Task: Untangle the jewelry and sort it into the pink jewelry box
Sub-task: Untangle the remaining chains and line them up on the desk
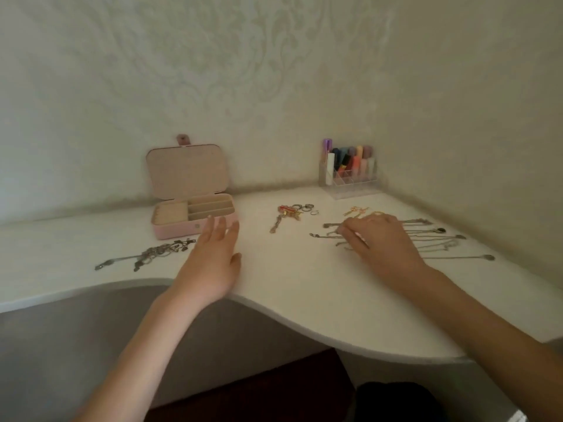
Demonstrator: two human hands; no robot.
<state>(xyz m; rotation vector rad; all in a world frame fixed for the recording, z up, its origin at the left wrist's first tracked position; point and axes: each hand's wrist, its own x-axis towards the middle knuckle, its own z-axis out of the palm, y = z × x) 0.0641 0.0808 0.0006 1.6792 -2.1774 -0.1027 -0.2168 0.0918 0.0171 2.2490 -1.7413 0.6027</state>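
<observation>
The right hand lies on a spread of thin silver chains at the right of the white table. Its fingers are bent down onto the chains, but I cannot tell if they already pinch one. The left hand hovers near the front of the pink jewelry box, fingers straight and apart, holding nothing.

The chains look light, limp and slippery, and they probably knot again easily. I think it is best to take one by its clasp end or pendant and pull slowly. A tangled dark bunch lies left of the box; some rings and a red and gold piece lie in the middle.

The box stands open, with a ring roll section at the left and narrow compartments at the right; all seem empty. A clear organizer by the wall holds colored tubes
</observation>
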